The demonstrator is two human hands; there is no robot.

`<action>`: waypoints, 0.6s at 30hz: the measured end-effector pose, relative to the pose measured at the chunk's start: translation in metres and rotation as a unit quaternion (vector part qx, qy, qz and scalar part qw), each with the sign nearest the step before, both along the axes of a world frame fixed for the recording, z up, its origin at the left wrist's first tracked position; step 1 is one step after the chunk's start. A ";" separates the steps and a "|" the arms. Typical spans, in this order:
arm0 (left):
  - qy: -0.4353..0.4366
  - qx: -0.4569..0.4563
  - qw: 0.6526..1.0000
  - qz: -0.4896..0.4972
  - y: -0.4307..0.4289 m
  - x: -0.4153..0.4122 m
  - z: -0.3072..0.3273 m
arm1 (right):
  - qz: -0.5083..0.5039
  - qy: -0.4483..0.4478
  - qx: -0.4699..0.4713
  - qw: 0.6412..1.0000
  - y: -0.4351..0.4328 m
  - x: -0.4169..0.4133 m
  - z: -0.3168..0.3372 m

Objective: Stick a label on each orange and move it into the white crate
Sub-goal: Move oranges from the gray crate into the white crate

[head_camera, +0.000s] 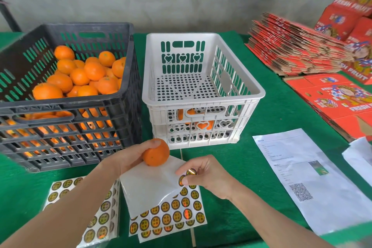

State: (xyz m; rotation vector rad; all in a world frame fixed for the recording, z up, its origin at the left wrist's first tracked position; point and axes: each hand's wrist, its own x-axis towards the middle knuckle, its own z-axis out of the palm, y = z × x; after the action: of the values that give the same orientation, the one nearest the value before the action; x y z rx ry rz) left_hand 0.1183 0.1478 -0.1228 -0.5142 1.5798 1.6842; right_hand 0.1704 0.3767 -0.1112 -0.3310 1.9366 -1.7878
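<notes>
Sticker sheets, right grip pinching label, left grip clasping orange near white crate

Beyond the left hand, oranges in the white crate show only through its near wall's slots — their number unclear. Right of the right hand, the printed sheet carries text too small to read.
</notes>
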 end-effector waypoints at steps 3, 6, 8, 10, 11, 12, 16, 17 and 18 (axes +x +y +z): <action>0.003 0.005 1.000 -0.015 0.000 -0.001 0.000 | 0.001 -0.001 -0.002 1.000 0.002 0.000 0.001; 0.029 -0.002 0.998 -0.050 -0.002 0.000 0.000 | 0.007 -0.020 -0.016 1.000 0.006 0.001 0.004; 0.058 -0.030 0.994 -0.091 -0.003 0.002 0.000 | 0.021 -0.048 -0.016 0.998 0.011 0.001 0.006; 0.095 -0.082 0.982 -0.141 0.000 0.004 -0.001 | 0.020 -0.074 0.002 0.997 0.015 -0.001 0.005; 0.118 -0.106 0.973 -0.165 0.002 0.005 -0.002 | 0.000 -0.084 0.017 0.996 0.017 -0.003 0.005; 0.143 -0.124 0.964 -0.188 0.004 0.007 -0.003 | -0.032 -0.090 0.032 0.995 0.019 -0.005 0.004; 0.203 -0.184 0.923 -0.268 0.012 0.012 -0.013 | -0.113 -0.094 0.029 0.989 0.017 -0.010 0.004; 0.219 -0.216 0.911 -0.274 0.012 0.012 -0.015 | -0.120 -0.087 0.031 0.988 0.016 -0.010 0.004; 0.241 -0.241 0.899 -0.273 0.012 0.013 -0.016 | -0.129 -0.078 0.033 0.988 0.014 -0.010 0.005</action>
State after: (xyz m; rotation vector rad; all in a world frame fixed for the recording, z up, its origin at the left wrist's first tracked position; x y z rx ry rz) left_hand 0.1311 0.1599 -0.1387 0.1459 2.2612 1.0215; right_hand 0.1604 0.3907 -0.1066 0.0862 1.9927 -1.8390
